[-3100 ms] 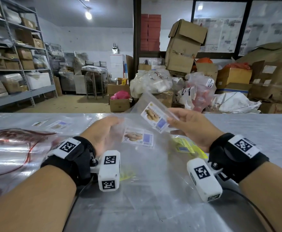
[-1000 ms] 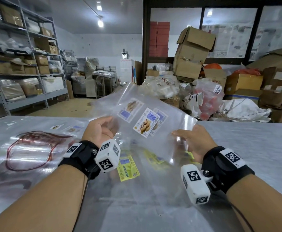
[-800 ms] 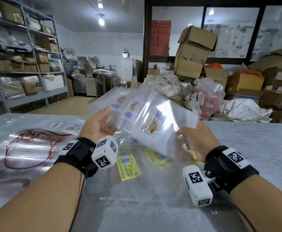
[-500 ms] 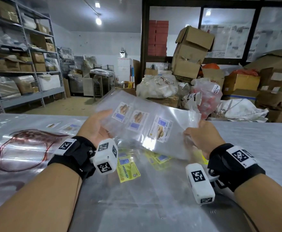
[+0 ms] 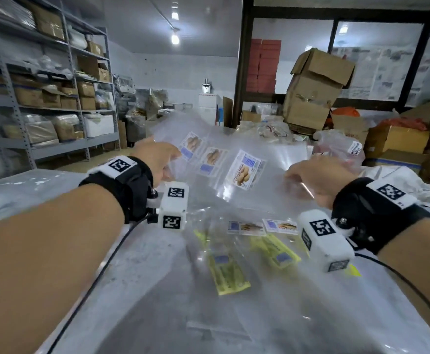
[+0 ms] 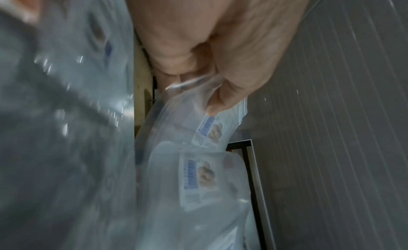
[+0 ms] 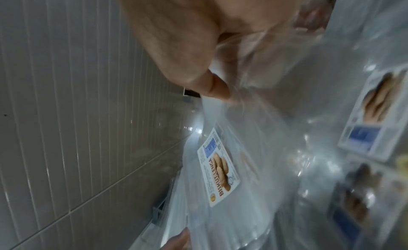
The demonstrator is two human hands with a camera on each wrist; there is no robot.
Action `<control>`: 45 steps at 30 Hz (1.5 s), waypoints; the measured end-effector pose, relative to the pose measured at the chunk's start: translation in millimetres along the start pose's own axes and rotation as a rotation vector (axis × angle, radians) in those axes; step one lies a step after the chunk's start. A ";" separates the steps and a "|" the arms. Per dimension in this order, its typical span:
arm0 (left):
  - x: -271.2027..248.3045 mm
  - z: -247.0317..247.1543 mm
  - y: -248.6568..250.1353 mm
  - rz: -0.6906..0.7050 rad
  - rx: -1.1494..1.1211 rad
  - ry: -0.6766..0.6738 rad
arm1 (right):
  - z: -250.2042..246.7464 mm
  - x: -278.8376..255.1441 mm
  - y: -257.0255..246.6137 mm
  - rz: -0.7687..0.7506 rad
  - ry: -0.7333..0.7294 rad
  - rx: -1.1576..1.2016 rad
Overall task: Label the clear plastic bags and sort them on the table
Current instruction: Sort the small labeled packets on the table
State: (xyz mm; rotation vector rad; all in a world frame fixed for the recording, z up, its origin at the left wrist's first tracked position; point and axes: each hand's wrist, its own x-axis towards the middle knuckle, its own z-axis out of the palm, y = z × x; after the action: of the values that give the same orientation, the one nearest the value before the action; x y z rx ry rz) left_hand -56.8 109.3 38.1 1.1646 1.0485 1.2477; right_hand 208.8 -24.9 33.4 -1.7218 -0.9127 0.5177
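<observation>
I hold a fanned stack of clear plastic bags (image 5: 237, 154) above the table, each with a biscuit label (image 5: 244, 170). My left hand (image 5: 157, 157) pinches the stack's left edge; the thumb (image 6: 223, 100) presses the plastic beside a label (image 6: 209, 129). My right hand (image 5: 313, 175) pinches the right edge, its thumb (image 7: 212, 86) on the plastic near the "Biskut Lenga" label (image 7: 218, 168). Under the stack, bags with yellow labels (image 5: 228, 273) and white biscuit labels (image 5: 246, 227) lie flat on the metal table (image 5: 157, 290).
More clear plastic covers the table at the left (image 5: 17, 198). Behind the table stand cardboard boxes (image 5: 313, 90), filled plastic sacks (image 5: 339, 149) and a white sack (image 5: 400, 182). Metal shelving (image 5: 43, 98) with boxes lines the left wall.
The held stack of bags has been fanned and tilted between both hands, shifting a little up and right in view. A second ago one bag was lifted; now several labels show side by side.
</observation>
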 end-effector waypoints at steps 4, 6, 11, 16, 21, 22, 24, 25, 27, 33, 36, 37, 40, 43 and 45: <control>27.2 -57.4 13.5 0.035 0.222 0.098 | 65.2 19.4 -24.8 0.013 -0.202 -0.023; 41.1 -87.7 14.6 0.068 0.319 0.125 | 104.6 26.5 -31.7 0.033 -0.284 -0.060; 74.3 -149.6 10.2 0.086 0.555 0.157 | 195.8 43.6 -34.8 0.011 -0.289 -0.112; 108.3 -189.4 -3.9 -0.001 0.787 0.194 | 248.9 51.3 -31.2 0.028 -0.377 -0.335; 122.7 -193.7 -20.5 -0.091 1.082 0.141 | 263.2 59.6 -23.4 -0.001 -0.421 -0.406; 122.0 -193.4 -21.7 -0.098 1.146 0.142 | 264.1 59.1 -22.4 -0.005 -0.395 -0.409; 119.6 -192.8 -23.5 -0.094 1.226 0.179 | 261.6 55.3 -20.9 -0.034 -0.364 -0.435; 118.3 -192.0 -23.1 -0.094 1.219 0.207 | 257.6 54.1 -20.0 -0.042 -0.351 -0.425; 108.9 -187.8 -16.7 -0.087 1.128 0.252 | 243.3 50.1 -19.9 -0.029 -0.322 -0.386; 70.5 -150.5 15.8 0.114 1.106 0.177 | 164.2 25.7 -29.8 -0.053 -0.289 -0.333; 39.9 -100.3 19.9 0.186 1.003 0.044 | 112.5 3.0 -29.3 -0.099 -0.276 -0.327; 28.3 -80.2 18.9 0.196 0.977 -0.020 | 95.0 -6.3 -27.0 -0.111 -0.256 -0.318; -6.5 -20.5 3.2 0.144 1.047 -0.249 | 50.0 -26.4 -12.0 -0.123 -0.208 -0.347; -32.3 30.8 -27.1 0.039 1.039 -0.441 | 15.5 -37.3 11.8 -0.086 -0.198 -0.392; -45.7 57.6 -46.5 -0.025 0.979 -0.519 | -1.8 -38.7 28.6 -0.058 -0.194 -0.416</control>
State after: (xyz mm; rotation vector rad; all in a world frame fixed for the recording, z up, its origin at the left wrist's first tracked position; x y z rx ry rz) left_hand 3.6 61.3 -2.1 2.0536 1.2766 0.2963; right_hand 195.6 -60.3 3.6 -2.0333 -1.2737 0.4860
